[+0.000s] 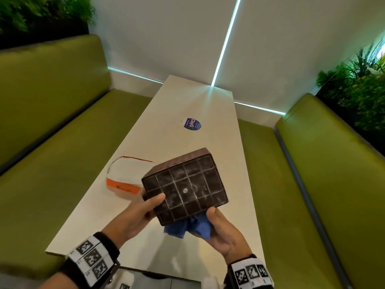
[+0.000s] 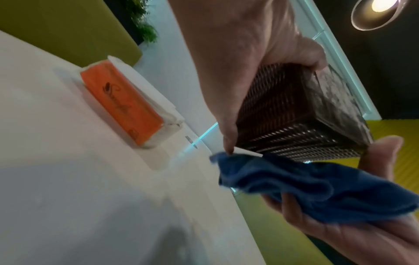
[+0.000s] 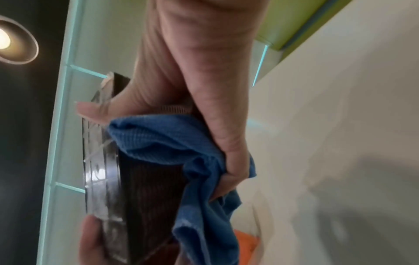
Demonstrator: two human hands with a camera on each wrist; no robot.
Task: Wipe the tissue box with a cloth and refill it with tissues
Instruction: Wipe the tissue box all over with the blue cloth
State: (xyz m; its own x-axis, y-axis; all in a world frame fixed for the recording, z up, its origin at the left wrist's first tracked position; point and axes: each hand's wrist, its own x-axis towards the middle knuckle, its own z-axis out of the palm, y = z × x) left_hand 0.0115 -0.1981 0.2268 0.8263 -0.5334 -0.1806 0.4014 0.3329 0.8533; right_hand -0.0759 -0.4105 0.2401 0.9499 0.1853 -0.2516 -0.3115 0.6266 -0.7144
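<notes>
Left hand [image 1: 133, 215] grips the tissue box [image 1: 185, 184] above the near bench [image 1: 187, 101], dusty underside up; right hand [image 1: 220, 230] clutches the blue cloth [image 1: 187, 226] beneath. Wiping seems unfinished; tissue pack [image 1: 125, 178] waits left, refill not begun.

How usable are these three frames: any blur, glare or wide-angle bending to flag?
Head view: sharp centrally on the dark brown gridded tissue box, straight bench edges bow near the borders, and the cyan light strip reflects on the white table. Left wrist view: smeared blue cloth, flaring ceiling lamp. Right wrist view: soft overall, glare on the box's underside.
</notes>
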